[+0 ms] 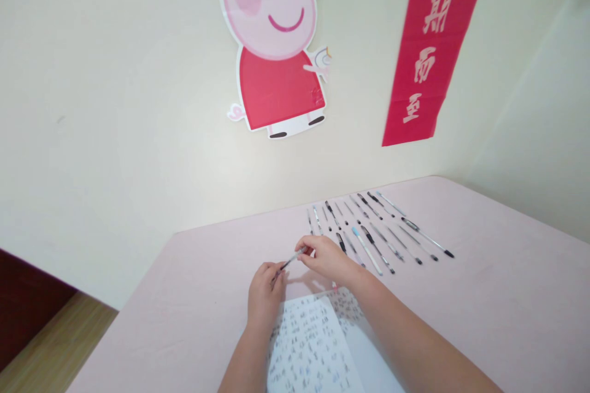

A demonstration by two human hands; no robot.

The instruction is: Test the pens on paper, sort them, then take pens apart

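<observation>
Above the table, a slim pen (291,258) with a clear barrel is stretched at a slant between my two hands. My left hand (266,292) has its fingers closed round the lower, darker end. Pinched between thumb and fingers, the upper right end sits in my right hand (322,256). Whether the pen is in one piece I cannot tell, since my fingers cover both ends. Below my hands lies a sheet of paper (308,344) covered in handwriting, partly over other written pages. My right forearm hides part of those pages.
Two rows of pens lie side by side on the pink tabletop, among them a light blue one (367,251) and a long black-capped one (428,238). The table (502,295) meets a wall bearing a pink pig cutout (281,89) and a red banner (426,55).
</observation>
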